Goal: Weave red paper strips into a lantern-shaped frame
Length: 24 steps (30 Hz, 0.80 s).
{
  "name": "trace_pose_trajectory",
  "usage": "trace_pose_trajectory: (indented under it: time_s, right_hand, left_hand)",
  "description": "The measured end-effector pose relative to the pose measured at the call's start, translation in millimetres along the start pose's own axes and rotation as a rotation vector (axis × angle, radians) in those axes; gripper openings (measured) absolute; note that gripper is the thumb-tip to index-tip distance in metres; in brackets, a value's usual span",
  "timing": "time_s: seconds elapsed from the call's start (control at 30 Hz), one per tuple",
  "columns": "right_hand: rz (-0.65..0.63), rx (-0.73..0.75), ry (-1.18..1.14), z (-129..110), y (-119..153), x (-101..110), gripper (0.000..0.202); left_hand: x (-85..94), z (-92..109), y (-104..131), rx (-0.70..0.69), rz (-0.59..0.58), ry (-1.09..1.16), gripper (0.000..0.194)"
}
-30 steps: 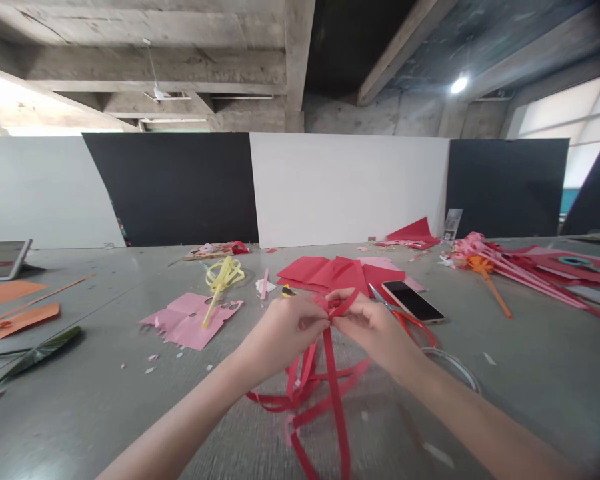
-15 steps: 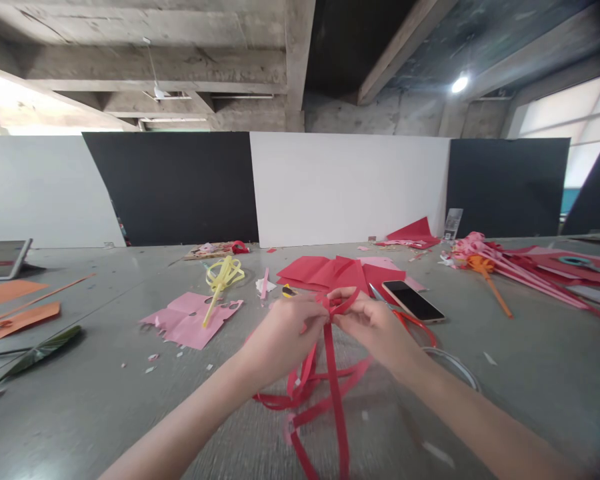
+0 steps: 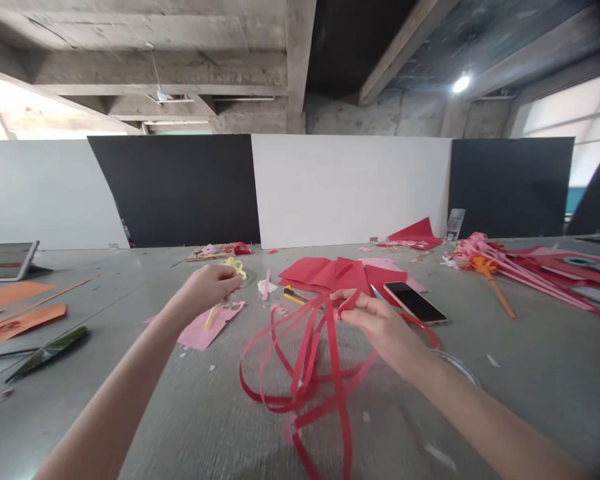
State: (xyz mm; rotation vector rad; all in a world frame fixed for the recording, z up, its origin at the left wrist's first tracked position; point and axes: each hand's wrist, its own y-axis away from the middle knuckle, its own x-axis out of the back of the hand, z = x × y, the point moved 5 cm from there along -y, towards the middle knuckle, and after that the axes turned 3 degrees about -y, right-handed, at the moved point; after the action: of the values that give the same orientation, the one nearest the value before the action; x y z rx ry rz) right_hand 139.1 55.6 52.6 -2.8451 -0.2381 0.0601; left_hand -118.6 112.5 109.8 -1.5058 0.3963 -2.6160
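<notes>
Near the middle of the table, my right hand (image 3: 367,317) is closed in a pinch on the gathered end of a bundle of red paper strips (image 3: 307,360). The strips loop down and fan out over the table towards me. To the left, my left hand (image 3: 214,288) is held with bent fingers over a looped yellow paper strip (image 3: 237,267), partly covering it. Whether its fingertips touch the yellow strip I cannot tell. Beneath that hand lies a pink sheet with cut-out holes (image 3: 205,333). A yellow utility knife (image 3: 294,297) rests between my hands.
Folded red paper (image 3: 325,272) lies behind the strips, with a phone (image 3: 415,301) and orange-handled scissors (image 3: 423,330) on the right. Pink strips (image 3: 510,267) and an orange paper piece (image 3: 493,283) are farther right. Orange sheets (image 3: 25,323), a green leaf (image 3: 50,353) and a tablet (image 3: 7,260) lie left.
My left hand has let go of the red strips and moved left to the yellow strip. My right hand stays on the bundle, whose loops now show more fully.
</notes>
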Motion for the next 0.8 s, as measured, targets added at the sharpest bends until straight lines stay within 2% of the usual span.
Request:
trace_pose_trajectory:
  time_s: [0.07, 0.17, 0.27, 0.37, 0.47, 0.53, 0.6, 0.7, 0.8]
  right_hand:
    - [-0.011, -0.011, -0.045, -0.9, 0.1, 0.4, 0.010]
    - [-0.023, -0.036, -0.086, -2.8, 0.9, 0.4, 0.008]
    - [-0.038, -0.048, -0.095, -4.2, 1.3, 0.3, 0.006]
    - [-0.051, -0.040, -0.075, -4.9, 0.6, 1.0, 0.006]
    - [-0.100, -0.019, -0.021, -6.2, 0.4, 0.1, 0.007]
    - [-0.150, 0.007, 0.039, -8.5, 1.6, -2.1, 0.007]
    - [-0.216, 0.037, 0.116, -11.3, 4.2, -6.2, 0.009]
    - [-0.340, 0.110, 0.218, -16.3, 10.6, -15.1, 0.010]
    - [-0.409, 0.191, 0.316, -21.5, 16.8, -21.3, 0.013]
  left_hand:
    - [2.8, -32.7, -12.7, 0.111, 0.010, -0.038, 0.021]
    - [-9.3, -66.5, -26.0, 0.138, -0.060, -0.001, 0.014]
    - [-26.0, -85.7, -31.5, 0.143, -0.121, 0.063, 0.013]
    - [-37.2, -89.2, -30.3, 0.121, -0.178, 0.150, 0.032]
    - [-40.4, -71.7, -23.1, 0.056, -0.236, 0.241, 0.061]
    - [-40.2, -47.7, -14.9, 0.007, -0.255, 0.290, 0.066]
    - [-42.2, -14.7, -3.8, -0.066, -0.285, 0.371, 0.058]
    - [-53.4, 40.9, 17.3, -0.272, -0.418, 0.439, 0.040]
    - [-64.2, 71.4, 29.2, -0.311, -0.451, 0.372, 0.030]
